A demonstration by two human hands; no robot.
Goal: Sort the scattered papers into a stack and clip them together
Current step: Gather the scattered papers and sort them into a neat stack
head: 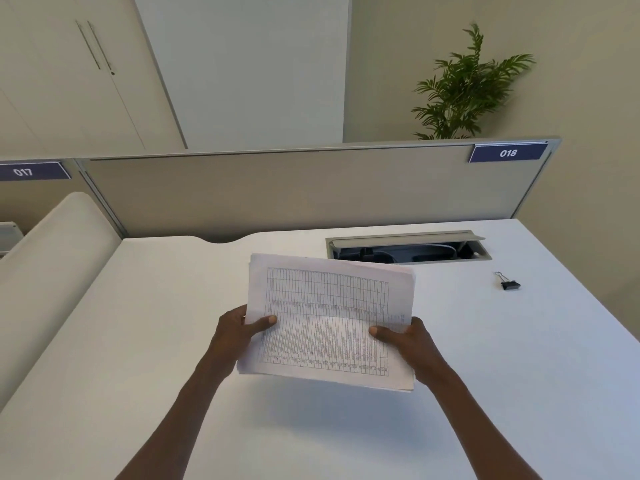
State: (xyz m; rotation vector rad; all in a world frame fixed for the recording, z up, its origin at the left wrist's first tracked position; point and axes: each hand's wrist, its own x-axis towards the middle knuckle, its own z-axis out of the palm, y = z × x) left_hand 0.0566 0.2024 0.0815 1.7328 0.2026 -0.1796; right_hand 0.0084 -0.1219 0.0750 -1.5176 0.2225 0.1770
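You have a white table (519, 375) with an open cable hatch (408, 247) set into its far side; what lies inside looks like dark cabling. A grey partition (277, 192) carries blue tags reading 017 (24, 172) and 018 (508, 153). Behind it stand a leafy plant (464, 88) and pale cupboards (69, 81).

Even, bright diffuse light. Soft shadow on worktop (519, 358) beneath papers (329, 320), lower centre. Wide-angle bending at edges. Plant (467, 88), upper right, slightly blurred.
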